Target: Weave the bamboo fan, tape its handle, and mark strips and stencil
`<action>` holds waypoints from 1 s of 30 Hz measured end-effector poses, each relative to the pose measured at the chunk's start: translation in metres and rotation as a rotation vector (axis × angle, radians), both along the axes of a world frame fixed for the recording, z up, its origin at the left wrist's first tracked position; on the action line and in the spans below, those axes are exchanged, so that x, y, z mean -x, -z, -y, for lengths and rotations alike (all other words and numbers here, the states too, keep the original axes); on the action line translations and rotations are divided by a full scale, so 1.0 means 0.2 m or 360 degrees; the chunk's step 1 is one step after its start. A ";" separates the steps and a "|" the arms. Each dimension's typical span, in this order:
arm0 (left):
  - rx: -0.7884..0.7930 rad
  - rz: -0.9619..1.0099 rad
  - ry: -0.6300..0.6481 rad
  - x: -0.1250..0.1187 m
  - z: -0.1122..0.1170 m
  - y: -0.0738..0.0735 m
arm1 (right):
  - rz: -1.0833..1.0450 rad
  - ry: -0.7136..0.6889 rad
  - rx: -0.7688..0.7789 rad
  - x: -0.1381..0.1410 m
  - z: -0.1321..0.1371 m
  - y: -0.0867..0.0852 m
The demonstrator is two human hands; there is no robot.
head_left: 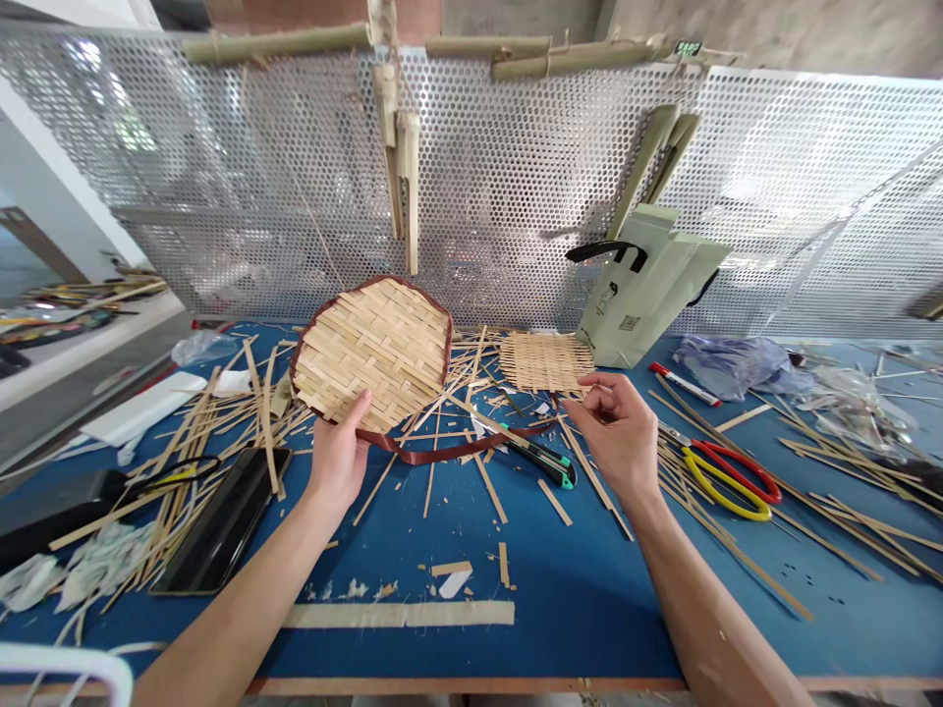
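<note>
My left hand (340, 454) grips the lower edge of a round woven bamboo fan panel (375, 358), its thumb on the front face. Dark brown ribbon binds much of the panel's rim. From the bottom edge a loose length of this brown ribbon (434, 455) sags across to the right. My right hand (615, 422) is closed in a pinch near the ribbon's far end; the fingertips partly hide what is between them. Below the ribbon lies a green and black utility knife (541, 460). Behind my right hand rests a small woven bamboo mat (546, 361).
Bamboo strips (471, 368) litter the blue table (589, 609). Red and yellow-handled scissors (729, 476) and a red marker (685, 384) lie right. A pale green paper bag (637, 295) stands by the perforated metal screen (486, 196). A black phone (221, 520) lies left.
</note>
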State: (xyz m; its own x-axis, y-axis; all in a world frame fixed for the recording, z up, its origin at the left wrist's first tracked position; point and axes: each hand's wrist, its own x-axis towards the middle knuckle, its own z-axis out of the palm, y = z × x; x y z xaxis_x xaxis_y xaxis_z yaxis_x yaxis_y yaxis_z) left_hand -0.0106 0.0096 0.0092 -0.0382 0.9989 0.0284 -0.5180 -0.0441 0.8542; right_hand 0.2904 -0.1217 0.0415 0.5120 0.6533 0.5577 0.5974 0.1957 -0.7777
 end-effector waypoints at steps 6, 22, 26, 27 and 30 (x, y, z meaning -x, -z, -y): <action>-0.0011 -0.0003 0.0008 0.01 -0.01 0.02 | 0.0155 0.0057 0.0114 -0.02 -0.01 0.03; 0.0028 0.0025 0.0017 -0.01 0.00 -0.01 | 0.0038 -0.0104 0.0405 -0.01 -0.02 0.05; 0.0059 -0.0020 0.0051 -0.02 0.01 -0.02 | 0.0067 -0.0123 0.0367 -0.01 -0.03 0.08; 0.0068 -0.0072 0.0081 -0.02 0.01 -0.02 | 0.0033 -0.0158 0.0310 -0.01 -0.03 0.09; 0.0116 -0.0269 0.0218 -0.01 0.03 -0.02 | -0.0234 -0.0337 0.0146 0.01 -0.05 0.11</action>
State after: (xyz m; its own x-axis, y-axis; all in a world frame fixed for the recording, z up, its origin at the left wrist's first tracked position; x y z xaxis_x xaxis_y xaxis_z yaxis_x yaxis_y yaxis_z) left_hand -0.0077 0.0029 0.0140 0.0972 0.9940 -0.0496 -0.3642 0.0819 0.9277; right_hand 0.2876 -0.1114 0.0194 0.4297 0.7989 0.4208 0.4299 0.2289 -0.8734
